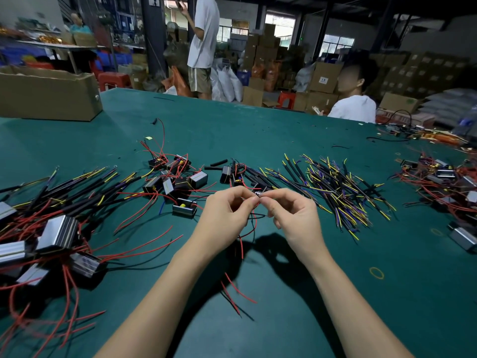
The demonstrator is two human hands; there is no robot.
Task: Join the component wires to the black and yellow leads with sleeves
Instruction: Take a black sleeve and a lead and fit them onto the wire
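red wire, two hands, left hand, right hand, both pinching it

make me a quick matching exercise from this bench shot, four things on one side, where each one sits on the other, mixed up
Things:
1. cardboard box
2. pile of black and yellow leads
3. yellow rubber band
4. silver-cased components with red wires

Places:
A. near left of the green table, beside the left forearm
B. far left corner of the table
C. alone on the mat, right of the right forearm
D. beyond the right hand, spread to the right

Pairs: 1-B, 2-D, 3-C, 4-A
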